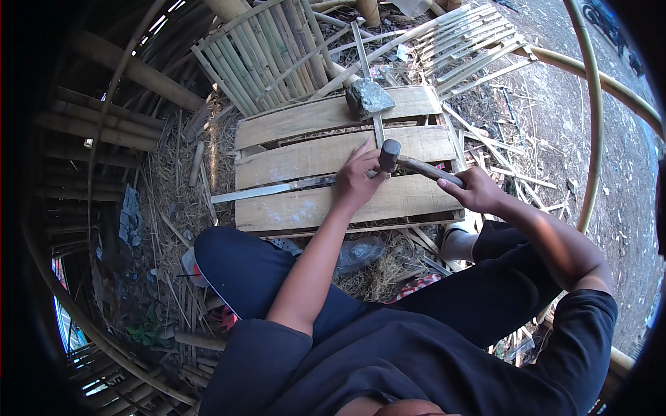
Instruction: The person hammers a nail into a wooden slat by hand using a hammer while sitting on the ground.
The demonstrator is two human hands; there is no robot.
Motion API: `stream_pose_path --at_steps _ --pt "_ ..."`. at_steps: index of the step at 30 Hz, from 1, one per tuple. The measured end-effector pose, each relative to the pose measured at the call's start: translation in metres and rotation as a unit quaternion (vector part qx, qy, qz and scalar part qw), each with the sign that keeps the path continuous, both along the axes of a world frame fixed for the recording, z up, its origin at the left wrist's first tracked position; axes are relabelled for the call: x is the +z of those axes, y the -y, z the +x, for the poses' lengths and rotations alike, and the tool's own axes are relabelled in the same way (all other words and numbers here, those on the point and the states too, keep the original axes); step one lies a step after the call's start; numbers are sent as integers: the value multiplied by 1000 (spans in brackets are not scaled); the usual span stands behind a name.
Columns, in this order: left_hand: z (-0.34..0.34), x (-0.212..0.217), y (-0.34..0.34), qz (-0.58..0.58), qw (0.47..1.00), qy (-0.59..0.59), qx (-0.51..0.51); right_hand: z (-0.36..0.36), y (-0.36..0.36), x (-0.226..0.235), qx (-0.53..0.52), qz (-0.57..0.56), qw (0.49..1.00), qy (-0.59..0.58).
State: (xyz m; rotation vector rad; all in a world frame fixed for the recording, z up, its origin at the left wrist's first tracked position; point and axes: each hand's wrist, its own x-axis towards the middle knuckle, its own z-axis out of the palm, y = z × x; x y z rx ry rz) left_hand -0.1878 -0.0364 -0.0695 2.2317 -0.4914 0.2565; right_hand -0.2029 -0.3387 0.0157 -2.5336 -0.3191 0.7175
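My right hand (477,190) grips the wooden handle of a hammer (390,156), whose dark head sits just above a thin bamboo strip (378,128) that runs away from me across a wooden pallet (305,208). My left hand (357,182) presses down on the pallet beside the hammer head, fingers spread over the handle end of a long flat blade (267,190) that lies across the boards pointing left. A grey stone (368,97) rests on the far end of the strip.
A panel of bound bamboo poles (260,55) leans beyond the pallet, with another slatted panel (472,41) to its right. Bamboo offcuts and dry straw litter the ground. A long curved bamboo pole (593,125) arcs along the right. My knees flank the pallet's near edge.
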Motion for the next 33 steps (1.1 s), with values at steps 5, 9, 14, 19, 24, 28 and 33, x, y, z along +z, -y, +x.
stream_pose_path --at_steps 5,9,14,19,24,28,33 --pt "-2 2 5 -34 999 -27 11 -7 -4 9 -28 46 999 3" --pt "-2 1 1 24 1000 -4 -8 -8 0 -3 -36 27 999 -3" --pt "-1 0 0 -27 999 -21 -7 -10 -2 0 -42 80 995 40" --pt "-2 1 1 -20 999 -38 -12 -6 -2 1 -2 10 1000 10" --pt "-5 12 5 -37 997 -58 22 -10 -4 2 -15 56 998 24" --pt "-4 2 1 -24 997 -71 15 -5 -6 2 1 -9 1000 18" --pt "-4 5 3 -45 996 -71 19 -8 -6 10 -23 49 998 9"
